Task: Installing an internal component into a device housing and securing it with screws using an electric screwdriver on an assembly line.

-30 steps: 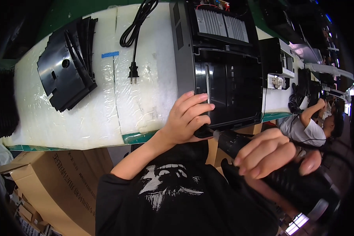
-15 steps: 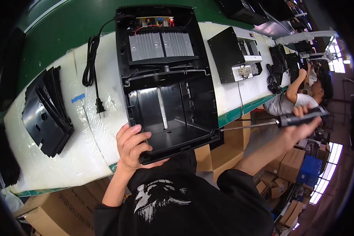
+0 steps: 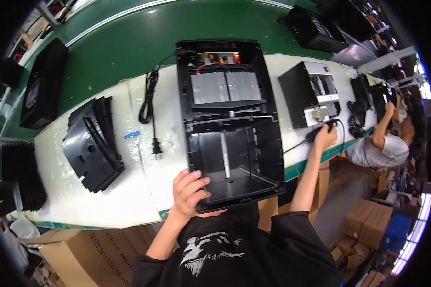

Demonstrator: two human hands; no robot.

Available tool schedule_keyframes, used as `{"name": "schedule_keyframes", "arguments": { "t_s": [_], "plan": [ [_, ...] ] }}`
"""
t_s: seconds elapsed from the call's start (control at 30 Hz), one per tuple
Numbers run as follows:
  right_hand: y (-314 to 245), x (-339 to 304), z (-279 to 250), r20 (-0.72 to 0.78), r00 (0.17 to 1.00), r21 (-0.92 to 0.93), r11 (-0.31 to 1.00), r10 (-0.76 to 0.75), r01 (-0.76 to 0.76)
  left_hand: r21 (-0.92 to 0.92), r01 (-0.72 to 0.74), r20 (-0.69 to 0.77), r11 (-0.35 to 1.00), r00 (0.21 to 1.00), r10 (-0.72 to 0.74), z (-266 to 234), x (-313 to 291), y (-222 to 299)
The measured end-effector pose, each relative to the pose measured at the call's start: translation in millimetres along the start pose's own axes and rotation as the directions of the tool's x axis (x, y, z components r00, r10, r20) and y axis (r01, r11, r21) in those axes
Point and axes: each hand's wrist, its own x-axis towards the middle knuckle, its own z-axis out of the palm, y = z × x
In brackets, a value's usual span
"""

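A large black plastic housing [image 3: 227,129] lies open on the white padded bench [image 3: 105,205], with grey metal plates and wiring in its far half. My left hand [image 3: 189,191] grips the housing's near left corner. My right hand [image 3: 324,136] is stretched out to the right, closed around a black power screwdriver [image 3: 316,134] with a cable, resting near the bench edge beside a black and silver unit [image 3: 309,98].
A black power cord [image 3: 149,107] lies left of the housing. A stack of black plastic panels [image 3: 91,143] sits further left. More black units stand on the green belt [image 3: 129,43]. Another person [image 3: 388,138] works at far right. Cardboard boxes [image 3: 91,253] stand below the bench.
My right hand has moved from the air at right down onto the bench edge with the screwdriver. The view has swung so the housing sits centred. My left hand keeps its grip.
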Motion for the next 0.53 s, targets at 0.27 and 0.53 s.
{"name": "schedule_keyframes", "arguments": {
  "t_s": [0.27, 0.53],
  "plan": [
    [-31.1, -34.3, -54.4, 0.163, 0.982, 0.328, 0.944, -0.09, 0.032, -0.489, 0.08, -0.26, 0.869, 0.937, -0.233, -6.4, 29.0, 3.5],
    [-119.3, -203.2, -153.2, 0.388, 0.87, 0.917, 0.223, -0.305, -0.33, 0.115, 0.678, -0.345, 0.726, 0.713, -0.61, -24.4, 88.2, -118.0]
  ]
}}
